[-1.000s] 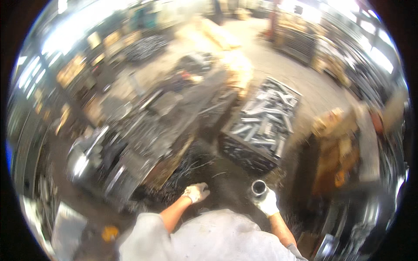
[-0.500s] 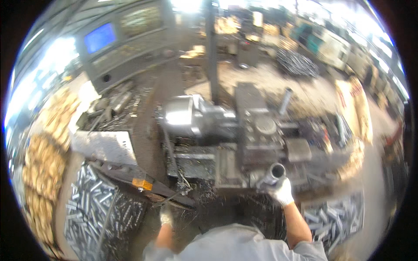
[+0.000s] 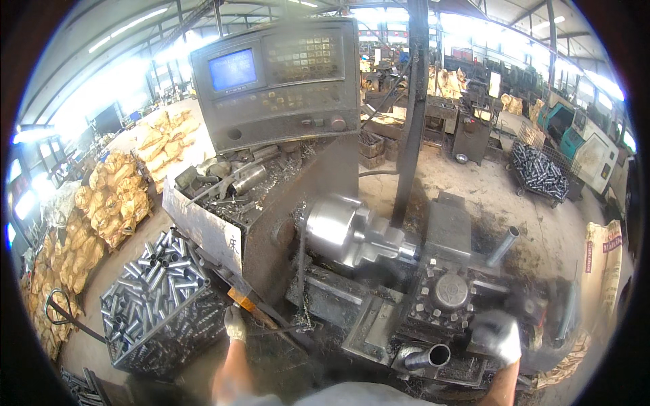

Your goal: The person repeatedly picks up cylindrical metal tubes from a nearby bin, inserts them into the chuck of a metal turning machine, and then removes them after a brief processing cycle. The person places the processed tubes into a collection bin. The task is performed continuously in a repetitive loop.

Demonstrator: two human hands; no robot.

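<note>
Our right hand (image 3: pixel 504 338) blurs just right of the tool post (image 3: pixel 451 291); we cannot tell its opening or hold. The steel tube (image 3: pixel 418 358) lies at the lathe's (image 3: pixel 332 287) near side, perhaps for easy reach. Our left hand (image 3: pixel 235 326) (gloved, grip unclear) is beside the orange block (image 3: pixel 242 299), possibly for steadiness.

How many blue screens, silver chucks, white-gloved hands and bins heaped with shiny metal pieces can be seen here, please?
Blue screens: 1
Silver chucks: 1
White-gloved hands: 2 (left hand, right hand, blurred)
Bins heaped with shiny metal pieces: 2 (near bin, far bin)
Total: 6
</note>
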